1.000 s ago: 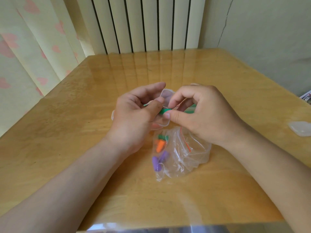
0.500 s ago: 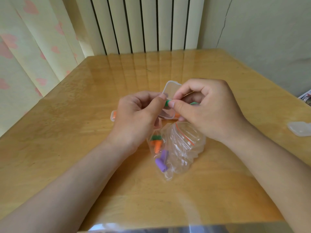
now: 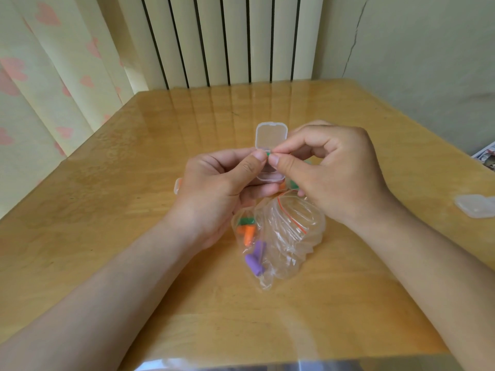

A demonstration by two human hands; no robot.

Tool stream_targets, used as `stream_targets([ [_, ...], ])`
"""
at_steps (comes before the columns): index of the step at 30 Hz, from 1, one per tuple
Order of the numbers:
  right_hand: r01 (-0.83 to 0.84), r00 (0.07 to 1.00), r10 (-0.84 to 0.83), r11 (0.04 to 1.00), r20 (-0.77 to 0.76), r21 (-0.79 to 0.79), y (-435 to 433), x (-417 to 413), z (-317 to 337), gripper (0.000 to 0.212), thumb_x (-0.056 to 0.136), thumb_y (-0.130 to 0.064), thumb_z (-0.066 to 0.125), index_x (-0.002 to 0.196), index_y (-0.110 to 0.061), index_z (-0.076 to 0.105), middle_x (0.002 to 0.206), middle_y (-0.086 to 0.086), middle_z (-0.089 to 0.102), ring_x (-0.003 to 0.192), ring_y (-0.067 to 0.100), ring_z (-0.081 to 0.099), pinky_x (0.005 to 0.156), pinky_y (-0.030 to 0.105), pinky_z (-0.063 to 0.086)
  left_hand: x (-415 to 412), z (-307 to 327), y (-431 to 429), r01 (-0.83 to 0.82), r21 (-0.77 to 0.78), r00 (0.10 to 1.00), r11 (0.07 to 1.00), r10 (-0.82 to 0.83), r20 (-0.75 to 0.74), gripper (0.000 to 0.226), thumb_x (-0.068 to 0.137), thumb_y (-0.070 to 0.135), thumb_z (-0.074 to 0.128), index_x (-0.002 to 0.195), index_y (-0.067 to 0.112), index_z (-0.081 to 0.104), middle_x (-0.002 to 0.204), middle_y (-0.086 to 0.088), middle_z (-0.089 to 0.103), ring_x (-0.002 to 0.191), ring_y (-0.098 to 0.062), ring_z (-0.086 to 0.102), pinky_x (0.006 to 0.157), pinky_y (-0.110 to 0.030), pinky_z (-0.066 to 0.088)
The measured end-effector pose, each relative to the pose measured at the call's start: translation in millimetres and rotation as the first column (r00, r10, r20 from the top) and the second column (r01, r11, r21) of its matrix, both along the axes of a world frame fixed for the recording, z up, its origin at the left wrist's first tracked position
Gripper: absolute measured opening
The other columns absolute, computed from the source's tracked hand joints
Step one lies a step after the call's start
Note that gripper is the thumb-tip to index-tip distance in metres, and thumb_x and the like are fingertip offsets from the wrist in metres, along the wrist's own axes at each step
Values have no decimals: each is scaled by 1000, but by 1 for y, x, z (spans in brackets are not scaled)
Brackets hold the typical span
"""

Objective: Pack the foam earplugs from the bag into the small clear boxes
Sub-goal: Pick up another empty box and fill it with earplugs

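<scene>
Your left hand (image 3: 222, 188) holds the open box (image 3: 270, 178) above the worktop (image 3: 107, 236). Its fingers are curled under the base and its thumb lies across the near side, tip up at the rim. The lid (image 3: 271, 137) stands upright at the far side, hinged back.

Your right hand (image 3: 329, 172) pinches a green earplug (image 3: 268, 155) between thumb and forefinger, right at the box's mouth. Only a sliver of green shows between your two thumb tips, which are almost touching. Whether the plug is already inside the box cannot be told.

The bag (image 3: 281, 236) lies crumpled on the worktop just below both hands, its red-lined mouth open toward your right hand. In its left corner sit a green plug (image 3: 246, 220), orange plugs (image 3: 247, 232) and purple plugs (image 3: 255, 259).

Under your right hand, a loose green piece (image 3: 293, 184) and an orange one (image 3: 282, 186) show beside the box. A second box (image 3: 177, 186) peeks out from behind your left hand, with orange in it. A third box (image 3: 476, 206) lies well apart at the worktop's right edge.
</scene>
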State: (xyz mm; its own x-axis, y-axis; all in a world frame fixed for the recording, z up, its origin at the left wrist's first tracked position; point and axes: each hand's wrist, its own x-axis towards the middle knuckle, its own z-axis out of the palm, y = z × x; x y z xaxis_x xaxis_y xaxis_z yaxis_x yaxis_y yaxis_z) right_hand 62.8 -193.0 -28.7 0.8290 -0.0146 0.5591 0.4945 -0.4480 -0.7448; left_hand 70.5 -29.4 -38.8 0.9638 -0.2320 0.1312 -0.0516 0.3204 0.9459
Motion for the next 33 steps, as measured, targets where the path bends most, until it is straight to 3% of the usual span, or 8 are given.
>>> stream_targets([
  [7,-31,999,30,999,-32,-14,-1,-2,3,19,85,-6,72,88,-23,80,82,-8,71,62,19,67,50,26,53,0,2,0,-133,90,991,987,133,7,13,94,9,63,90,4,74,83,-19,75,74,-27,73,64,-32,58],
  [10,-77,992,81,996,-93,44,-6,-6,11,25,80,8,63,83,-16,64,75,2,66,55,28,69,46,38,56,2,2,-1,-179,126,983,976,181,-7,13,94,12,65,84,9,73,83,-17,76,75,-31,72,73,-37,51],
  [13,-184,943,153,980,-295,-82,-11,-7,14,22,79,11,66,75,-11,60,65,11,68,54,34,70,48,51,57,1,3,0,-169,127,984,977,175,-39,7,93,7,64,90,3,69,81,-16,75,74,-34,72,67,-36,53],
  [18,-408,804,173,856,-569,-317,-10,-10,10,18,81,0,72,70,-15,73,62,-11,68,56,-7,63,52,15,46,-1,5,-1,-43,146,996,988,55,-75,10,93,-4,58,86,2,59,80,-8,77,69,-18,72,45,-23,53],
  [20,-447,766,174,836,-619,-317,-9,-13,11,21,86,-1,69,68,-11,74,54,-7,62,57,-19,56,51,12,45,-1,4,-2,-46,167,994,985,62,-91,4,93,-5,57,93,-2,60,76,-6,75,63,-14,69,41,-21,49],
  [24,-485,731,205,828,-651,-283,-7,-14,9,35,95,-14,67,60,-8,66,48,2,54,42,12,51,45,23,45,3,-1,-2,-105,240,987,965,132,-97,2,92,-1,62,90,0,63,74,-13,72,49,-19,55,36,-21,37],
  [28,-508,702,245,831,-669,-229,-4,-16,11,25,99,-19,61,81,-23,78,56,3,64,46,16,56,47,28,49,4,-2,-3,-202,295,976,934,217,-17,4,91,0,62,91,-4,64,71,-13,71,38,-16,50,32,-19,28],
  [33,-506,680,238,836,-693,-210,-3,-17,13,26,102,-22,55,94,-33,77,61,1,69,50,19,64,46,28,50,5,-2,-1,-275,377,959,885,279,47,7,90,4,63,94,-1,67,83,-19,73,43,-19,57,33,-21,37],
])
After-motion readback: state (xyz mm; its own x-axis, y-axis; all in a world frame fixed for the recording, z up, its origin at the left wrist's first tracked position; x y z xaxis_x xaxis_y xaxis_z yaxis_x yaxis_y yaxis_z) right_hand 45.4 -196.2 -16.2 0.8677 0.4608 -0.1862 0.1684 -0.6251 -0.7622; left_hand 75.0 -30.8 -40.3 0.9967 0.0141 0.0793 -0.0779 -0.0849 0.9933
